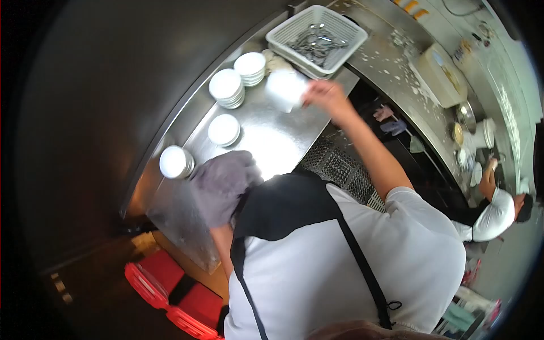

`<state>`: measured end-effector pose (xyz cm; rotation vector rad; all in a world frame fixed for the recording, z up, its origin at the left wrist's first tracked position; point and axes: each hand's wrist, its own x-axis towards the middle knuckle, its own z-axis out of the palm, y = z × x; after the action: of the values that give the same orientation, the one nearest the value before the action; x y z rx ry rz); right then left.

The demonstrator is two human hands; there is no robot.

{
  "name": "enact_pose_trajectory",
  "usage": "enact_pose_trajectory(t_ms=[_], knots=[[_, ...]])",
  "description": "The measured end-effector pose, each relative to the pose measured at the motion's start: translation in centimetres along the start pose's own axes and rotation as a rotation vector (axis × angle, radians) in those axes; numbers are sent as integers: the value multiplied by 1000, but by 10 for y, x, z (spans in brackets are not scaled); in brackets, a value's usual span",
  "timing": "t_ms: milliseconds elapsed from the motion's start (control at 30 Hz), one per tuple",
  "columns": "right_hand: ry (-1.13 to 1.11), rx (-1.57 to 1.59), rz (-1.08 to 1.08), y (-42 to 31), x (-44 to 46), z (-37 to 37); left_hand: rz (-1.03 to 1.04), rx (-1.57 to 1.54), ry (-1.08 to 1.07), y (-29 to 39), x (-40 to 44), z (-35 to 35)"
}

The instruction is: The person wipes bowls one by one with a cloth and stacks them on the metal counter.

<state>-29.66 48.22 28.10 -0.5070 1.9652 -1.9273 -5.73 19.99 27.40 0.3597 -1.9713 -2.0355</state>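
On my remote feed, the right hand [324, 94] pinches the right edge of a blurred white dish [285, 90] over the steel counter [300, 127], on the near side of a white basket [292, 22] holding heaped metal utensils [318, 44]. Four stacks of small dishes [225, 88] stand to its left. A grey cloth [224, 181] hides the left hand; I cannot tell how its fingers are set. Farther right, a pale tub [433, 80] holds something I cannot identify.

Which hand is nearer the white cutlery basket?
Right. The right hand is just below the basket in frame, holding a blurred white item; the left hand, hidden under grey cloth, is farther off, lower left.
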Motion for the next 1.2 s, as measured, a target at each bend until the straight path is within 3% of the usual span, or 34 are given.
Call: enact_pose_trajectory(t_ms=[33, 100, 200, 300, 367, 400, 500, 567, 633, 667, 700, 767, 800, 867, 933, 1000, 1067, 1167, 1200], knots=[[153, 108, -40, -3, 12, -41, 17, 33, 32, 2, -2, -2], [312, 616, -341, -9, 31, -105, 48, 89, 75, 7, -2, -3], [401, 687, -433, -43, 29, -118, 103, 182, 131, 21, 1, -1], [223, 496, -336, -40, 20, -52, 170, 356, 136, 41, 2, 11], [61, -44, -111, -49, 4, 10, 252, 610, 105, 63, 6, 25], [-30, 7, -86, -51, -4, 49, 297, 763, 84, 71, 8, 31], [-432, -383, -669, -46, -23, 121, 276, 740, 99, 77, 15, 42], [-570, -519, -891, -50, -29, 151, 185, 138, 248, 59, 8, 39], [-415, -584, -972, -63, -30, 161, 217, 87, 339, 65, 2, 28], [-373, -577, -923, -62, -25, 168, 234, 63, 384, 70, -1, 23], [-358, -407, -756, -65, -25, 175, 453, 540, 385, 67, -5, 7], [-574, -32, -335, -45, -29, 193, 420, 166, 635, 86, -15, -4], [-705, -99, -239, -28, -28, 199, 329, -252, 745, 91, -17, -14], [-977, -311, -67, 28, -26, 208, 434, -495, 907, 108, -27, -40], [-1032, -289, -113, 59, -32, 204, 578, -628, 1046, 124, -38, -71], [-1056, -292, -3, 82, -24, 187, 688, -551, 1114, 128, -55, -105], [-987, -270, 162, 43, -20, 182, 731, -454, 1163, 124, -69, -124], [-973, -4, 23, -54, -15, 194, 647, -215, 1133, 103, -73, -124], [-984, 102, -157, -86, -18, 202, 600, -133, 1097, 96, -70, -118]])
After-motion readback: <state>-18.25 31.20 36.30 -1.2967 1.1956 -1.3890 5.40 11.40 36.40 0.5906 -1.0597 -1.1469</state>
